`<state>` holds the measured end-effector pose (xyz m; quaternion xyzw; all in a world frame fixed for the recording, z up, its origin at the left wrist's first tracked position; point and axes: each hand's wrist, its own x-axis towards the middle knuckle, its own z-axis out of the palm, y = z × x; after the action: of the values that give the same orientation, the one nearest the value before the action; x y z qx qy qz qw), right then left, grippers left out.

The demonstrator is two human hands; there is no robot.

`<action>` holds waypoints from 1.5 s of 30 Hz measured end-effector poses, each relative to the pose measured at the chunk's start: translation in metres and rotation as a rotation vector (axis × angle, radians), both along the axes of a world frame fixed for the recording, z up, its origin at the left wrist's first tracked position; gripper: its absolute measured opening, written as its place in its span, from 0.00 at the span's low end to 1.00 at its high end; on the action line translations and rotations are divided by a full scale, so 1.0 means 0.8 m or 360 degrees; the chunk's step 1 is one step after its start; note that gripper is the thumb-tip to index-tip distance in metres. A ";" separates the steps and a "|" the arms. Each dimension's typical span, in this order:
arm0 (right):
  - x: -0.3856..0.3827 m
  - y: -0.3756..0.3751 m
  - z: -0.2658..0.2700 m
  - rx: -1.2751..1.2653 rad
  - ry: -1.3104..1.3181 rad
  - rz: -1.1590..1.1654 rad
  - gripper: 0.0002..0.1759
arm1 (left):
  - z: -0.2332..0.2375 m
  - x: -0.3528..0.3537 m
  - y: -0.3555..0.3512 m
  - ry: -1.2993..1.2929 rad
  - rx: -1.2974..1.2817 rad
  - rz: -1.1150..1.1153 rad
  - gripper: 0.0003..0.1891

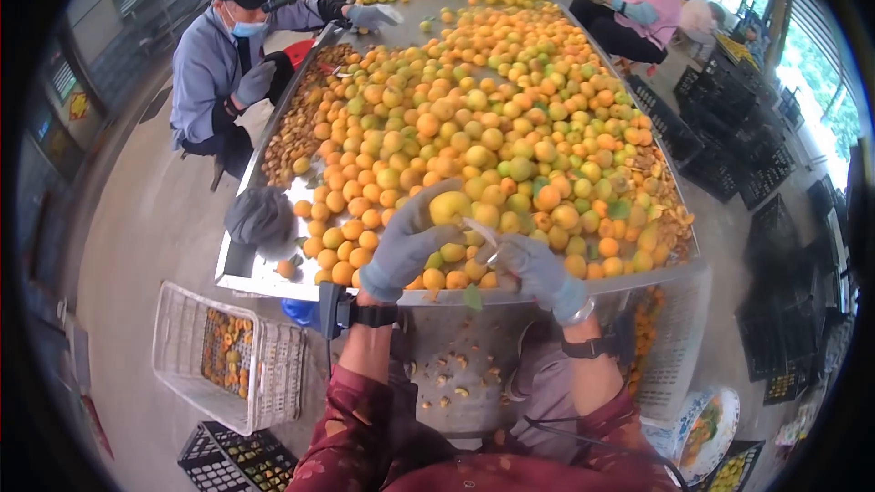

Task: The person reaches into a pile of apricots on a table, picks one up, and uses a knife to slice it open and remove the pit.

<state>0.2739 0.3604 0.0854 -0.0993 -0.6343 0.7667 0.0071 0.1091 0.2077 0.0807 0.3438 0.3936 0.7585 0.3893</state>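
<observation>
Both of my hands wear grey gloves over the near edge of a metal table heaped with apricots [474,128]. My left hand [407,246] is closed around a yellow apricot [448,209], held up with its side toward the right hand. A small knife [480,230] sits in my right hand [533,266], its pale blade reaching to the lower right of that apricot. Fingers of the right hand wrap the handle and partly hide it. A green leaf [472,297] hangs at the table edge below the hands.
Brown pits [293,132] lie along the table's left side, near a dark grey cloth bundle [262,219]. A white crate [205,383] with cut fruit stands on the floor at left. Co-workers sit around the table; black crates [738,118] stand at right.
</observation>
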 end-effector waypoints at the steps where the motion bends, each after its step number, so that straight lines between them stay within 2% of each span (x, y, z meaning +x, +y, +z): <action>1: -0.001 -0.001 -0.001 -0.0028 -0.0022 -0.0004 0.18 | -0.001 0.000 0.000 -0.0016 0.0016 -0.0021 0.35; 2: -0.001 -0.004 -0.001 -0.0037 -0.0022 0.0015 0.18 | 0.000 0.000 0.001 -0.0031 0.0032 -0.0047 0.35; 4: 0.001 -0.010 0.004 -0.0338 0.0023 0.0023 0.19 | 0.003 0.002 0.002 -0.0079 0.0059 -0.0063 0.35; 6: -0.001 -0.013 0.010 -0.0339 0.0005 0.0054 0.19 | 0.004 0.003 0.004 -0.0122 0.0094 -0.0091 0.36; 8: -0.004 -0.021 0.012 -0.0082 0.0062 -0.0119 0.23 | 0.004 0.003 0.003 -0.0103 0.0113 -0.0075 0.34; 9: -0.005 -0.020 0.008 -0.0082 0.0064 -0.0117 0.23 | 0.003 0.002 0.003 -0.0101 0.0114 -0.0074 0.34; 11: -0.011 -0.007 -0.014 0.0309 0.0187 -0.0140 0.17 | 0.000 0.002 0.006 0.0029 0.0045 0.0093 0.32; 12: -0.014 0.000 -0.031 0.0328 0.0192 -0.0169 0.17 | -0.004 0.000 0.005 0.0107 -0.0020 0.0127 0.31; 13: -0.020 -0.003 -0.035 0.0721 0.0478 -0.0298 0.17 | -0.003 0.000 0.004 0.0109 -0.0079 0.0144 0.31; 15: -0.006 -0.008 -0.010 0.0133 0.0166 -0.0170 0.19 | -0.006 0.000 0.006 0.0114 -0.0071 0.0176 0.31; 16: 0.002 -0.009 0.004 0.0141 0.0175 -0.0183 0.19 | -0.009 -0.001 0.007 0.0123 -0.0063 0.0163 0.31; 18: 0.012 -0.010 0.013 -0.0396 0.0216 0.0196 0.22 | -0.013 -0.004 0.006 0.0074 -0.0076 0.0110 0.31; 20: 0.008 -0.015 0.010 -0.0298 0.0271 0.0207 0.26 | -0.015 -0.002 0.009 -0.0046 -0.0039 0.0107 0.31; 22: 0.001 -0.021 0.009 -0.0285 0.0273 -0.0183 0.22 | -0.009 0.004 0.011 -0.0010 -0.0050 0.0132 0.31; 28: -0.008 -0.016 -0.004 -0.0525 0.0258 -0.0569 0.16 | -0.005 0.013 0.023 -0.0425 -0.0069 0.0151 0.24; 29: -0.008 -0.016 -0.003 -0.0412 0.0249 -0.0539 0.23 | -0.003 0.013 0.025 -0.0386 -0.0077 0.0201 0.24; 30: -0.008 -0.019 0.000 -0.0427 0.0235 -0.0528 0.23 | -0.003 0.011 0.024 -0.0347 -0.0085 0.0251 0.25; 32: -0.011 -0.023 0.005 -0.0363 0.0164 -0.0643 0.23 | -0.007 0.007 0.020 -0.0289 -0.0037 0.0221 0.26; 34: -0.013 -0.021 -0.001 -0.0391 0.0138 -0.0606 0.22 | -0.006 0.010 0.021 -0.0307 0.0057 0.0114 0.28; 36: -0.016 -0.022 -0.004 -0.0522 0.0157 -0.0695 0.19 | -0.006 0.012 0.022 -0.0289 0.0072 0.0108 0.29; 40: -0.019 -0.035 0.009 -0.0409 0.0164 -0.0769 0.22 | 0.001 0.018 0.023 -0.0291 0.0003 0.0146 0.30; 45: -0.023 -0.035 0.006 -0.0413 0.0138 -0.0734 0.16 | -0.005 0.017 0.028 -0.0256 -0.0021 0.0118 0.30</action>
<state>0.2552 0.3327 0.0905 -0.2084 -0.4904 0.8232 0.1961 0.1228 0.2301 0.0765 0.2644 0.3785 0.7949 0.3935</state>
